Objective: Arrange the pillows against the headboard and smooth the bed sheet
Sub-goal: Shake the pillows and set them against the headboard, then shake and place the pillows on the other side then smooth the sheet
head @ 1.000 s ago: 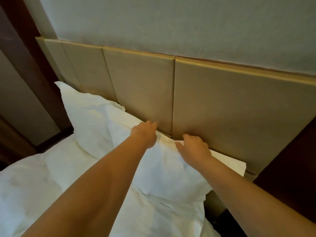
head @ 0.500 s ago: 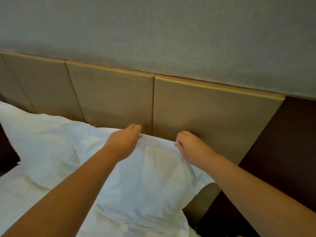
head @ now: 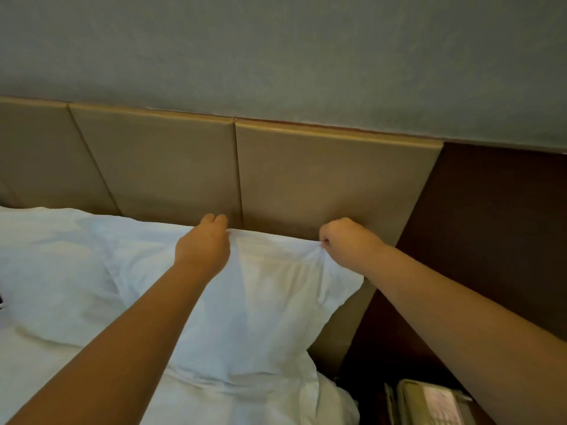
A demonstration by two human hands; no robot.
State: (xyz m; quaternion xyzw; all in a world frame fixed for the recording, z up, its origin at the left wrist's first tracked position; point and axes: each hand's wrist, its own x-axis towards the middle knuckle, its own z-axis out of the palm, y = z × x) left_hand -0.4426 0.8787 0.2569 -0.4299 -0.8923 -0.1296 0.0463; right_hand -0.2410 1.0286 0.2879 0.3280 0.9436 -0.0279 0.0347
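Both hands grip the top edge of the nearer white fabric pillow (head: 245, 302), evidently to stand it square against the tan padded headboard (head: 322, 179). Left hand (head: 204, 245) clasps the hem; right hand (head: 345, 237) pinches it in a fist. A second white pillow (head: 61, 265) lies beside it, leftward.

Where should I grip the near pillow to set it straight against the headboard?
Grip the near pillow along its top edge, reaching from the foot of the bed, as the left hand and right hand do now. That edge lies along the headboard and the loose casing bunches easily into a pinch.
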